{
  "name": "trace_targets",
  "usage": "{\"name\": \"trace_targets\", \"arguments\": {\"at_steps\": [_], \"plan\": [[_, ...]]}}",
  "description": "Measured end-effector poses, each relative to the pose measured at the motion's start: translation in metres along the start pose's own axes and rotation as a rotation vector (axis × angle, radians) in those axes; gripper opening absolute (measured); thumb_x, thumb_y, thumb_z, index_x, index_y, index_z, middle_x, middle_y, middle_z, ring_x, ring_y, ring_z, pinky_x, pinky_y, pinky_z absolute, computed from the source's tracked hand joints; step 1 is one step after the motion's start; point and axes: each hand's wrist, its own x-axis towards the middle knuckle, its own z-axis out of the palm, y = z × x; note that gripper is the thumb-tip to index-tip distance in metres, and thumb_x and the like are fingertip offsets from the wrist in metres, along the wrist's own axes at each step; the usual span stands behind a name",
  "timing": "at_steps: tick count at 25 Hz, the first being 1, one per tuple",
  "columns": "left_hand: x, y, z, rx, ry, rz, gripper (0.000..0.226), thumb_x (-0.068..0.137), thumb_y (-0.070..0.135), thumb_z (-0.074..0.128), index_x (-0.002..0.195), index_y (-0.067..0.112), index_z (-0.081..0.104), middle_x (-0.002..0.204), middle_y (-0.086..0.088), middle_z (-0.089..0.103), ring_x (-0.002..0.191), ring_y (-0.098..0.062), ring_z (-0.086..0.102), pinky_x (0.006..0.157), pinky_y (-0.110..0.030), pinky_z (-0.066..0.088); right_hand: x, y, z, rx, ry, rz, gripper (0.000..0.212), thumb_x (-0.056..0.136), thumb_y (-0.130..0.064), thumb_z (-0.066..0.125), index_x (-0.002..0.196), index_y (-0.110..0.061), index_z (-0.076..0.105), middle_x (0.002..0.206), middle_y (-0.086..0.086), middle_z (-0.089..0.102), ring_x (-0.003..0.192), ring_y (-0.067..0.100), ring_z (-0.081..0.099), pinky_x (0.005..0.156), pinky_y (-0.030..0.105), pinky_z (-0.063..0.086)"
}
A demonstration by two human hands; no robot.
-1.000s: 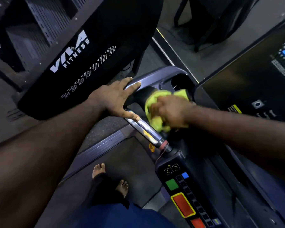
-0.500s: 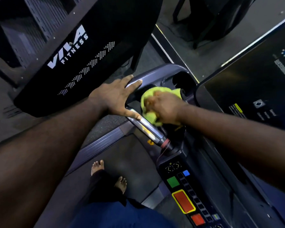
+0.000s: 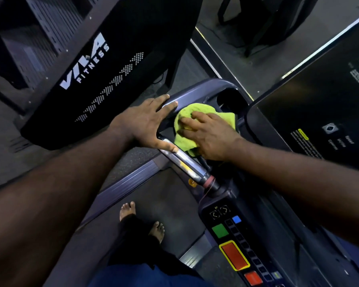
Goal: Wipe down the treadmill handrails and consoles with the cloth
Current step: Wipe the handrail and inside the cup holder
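Note:
A yellow-green cloth (image 3: 184, 139) lies bunched on the grey console tray of the treadmill, beside the cup holder (image 3: 229, 99). My right hand (image 3: 209, 135) presses down on the cloth with its fingers spread flat over it. My left hand (image 3: 145, 123) rests open on the grey curved handrail (image 3: 195, 84), fingers along the rail and thumb touching the chrome grip bar (image 3: 187, 164). The dark console screen (image 3: 319, 112) fills the right side.
A button panel (image 3: 234, 255) with green, red and blue keys runs below the chrome bar. My bare feet (image 3: 141, 220) stand on the treadmill belt. A black "VIVA FITNESS" machine panel (image 3: 104, 65) stands close on the left. Dark equipment legs (image 3: 257, 23) stand on the floor beyond.
My right hand has slid the cloth up and left along the tray, and its fingers have flattened out over it. My left hand has stayed on the handrail.

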Motion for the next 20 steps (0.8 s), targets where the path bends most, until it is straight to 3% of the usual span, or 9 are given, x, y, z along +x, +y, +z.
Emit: {"name": "trace_targets", "arguments": {"at_steps": [4, 7, 9, 10, 12, 14, 16, 18, 20], "plan": [[-0.002, 0.005, 0.0, 0.008, -0.009, -0.008, 0.136, 0.058, 0.11, 0.044, 0.165, 0.036, 0.003, 0.175, 0.008, 0.0, 0.159, -0.023, 0.014, 0.11, -0.059, 0.046, -0.012, -0.021, -0.011, 0.246, -0.045, 0.315, 0.04, 0.087, -0.035, 0.058, 0.125, -0.024, 0.063, 0.131, 0.001, 0.049, 0.12, 0.031, 0.046, 0.075, 0.042, 0.052], [-0.005, 0.003, -0.001, 0.005, -0.009, -0.02, 0.137, 0.057, 0.111, 0.043, 0.165, 0.037, 0.002, 0.175, 0.01, -0.001, 0.159, -0.022, 0.014, 0.11, -0.058, 0.046, -0.031, -0.029, -0.021, 0.342, -0.155, 0.359, 0.04, 0.091, -0.043, 0.058, 0.121, -0.017, 0.066, 0.124, 0.01, 0.057, 0.115, 0.038, 0.06, 0.079, 0.043, 0.053], [-0.006, 0.004, -0.003, 0.0, -0.014, -0.029, 0.137, 0.057, 0.111, 0.044, 0.165, 0.038, 0.002, 0.174, 0.012, -0.002, 0.16, -0.021, 0.013, 0.109, -0.058, 0.046, -0.037, -0.014, -0.033, 0.482, -0.239, 0.424, 0.036, 0.092, -0.048, 0.065, 0.107, -0.015, 0.069, 0.111, 0.015, 0.066, 0.108, 0.037, 0.067, 0.08, 0.038, 0.053], [-0.005, 0.005, -0.004, -0.008, -0.017, -0.03, 0.138, 0.056, 0.111, 0.045, 0.165, 0.038, 0.001, 0.174, 0.013, -0.002, 0.16, -0.021, 0.012, 0.109, -0.058, 0.046, -0.032, -0.004, -0.043, 0.613, -0.216, 0.503, 0.033, 0.091, -0.049, 0.068, 0.1, -0.017, 0.069, 0.102, 0.013, 0.068, 0.102, 0.035, 0.069, 0.076, 0.034, 0.052], [-0.001, 0.004, -0.006, -0.021, -0.032, -0.023, 0.142, 0.054, 0.111, 0.046, 0.164, 0.036, -0.001, 0.174, 0.013, -0.003, 0.16, -0.021, 0.011, 0.111, -0.058, 0.043, -0.007, 0.016, -0.052, 0.842, 0.016, 0.668, 0.034, 0.091, -0.05, 0.07, 0.107, -0.02, 0.069, 0.105, 0.008, 0.072, 0.098, 0.026, 0.07, 0.079, 0.029, 0.051], [-0.001, 0.004, -0.008, -0.045, -0.04, -0.028, 0.143, 0.053, 0.11, 0.048, 0.164, 0.036, -0.003, 0.174, 0.012, -0.003, 0.159, -0.022, 0.011, 0.113, -0.058, 0.041, 0.019, 0.016, -0.055, 0.838, 0.163, 0.646, 0.055, 0.09, -0.053, 0.07, 0.133, -0.019, 0.061, 0.125, 0.009, 0.065, 0.111, 0.026, 0.065, 0.092, 0.032, 0.051], [-0.002, 0.004, -0.006, -0.045, -0.034, -0.024, 0.141, 0.054, 0.109, 0.05, 0.164, 0.037, 0.0, 0.173, 0.013, -0.001, 0.158, -0.023, 0.014, 0.113, -0.059, 0.041, 0.03, 0.007, -0.045, 0.712, 0.074, 0.588, 0.08, 0.083, -0.054, 0.077, 0.147, -0.018, 0.047, 0.137, 0.012, 0.05, 0.117, 0.03, 0.06, 0.1, 0.04, 0.052], [-0.001, 0.003, -0.005, -0.066, -0.023, -0.021, 0.14, 0.052, 0.11, 0.05, 0.164, 0.04, 0.005, 0.173, 0.013, 0.002, 0.158, -0.022, 0.015, 0.114, -0.061, 0.04, 0.021, 0.004, -0.032, 0.557, 0.006, 0.5, 0.088, 0.074, -0.048, 0.084, 0.147, -0.018, 0.046, 0.136, 0.009, 0.048, 0.116, 0.034, 0.062, 0.096, 0.044, 0.056], [-0.002, 0.004, -0.003, -0.084, -0.003, -0.019, 0.138, 0.05, 0.11, 0.052, 0.163, 0.042, 0.009, 0.173, 0.01, 0.006, 0.157, -0.022, 0.018, 0.116, -0.062, 0.04, -0.004, -0.003, -0.019, 0.487, -0.012, 0.35, 0.079, 0.067, -0.045, 0.083, 0.14, -0.03, 0.057, 0.133, -0.001, 0.06, 0.115, 0.029, 0.066, 0.09, 0.042, 0.059]]}}
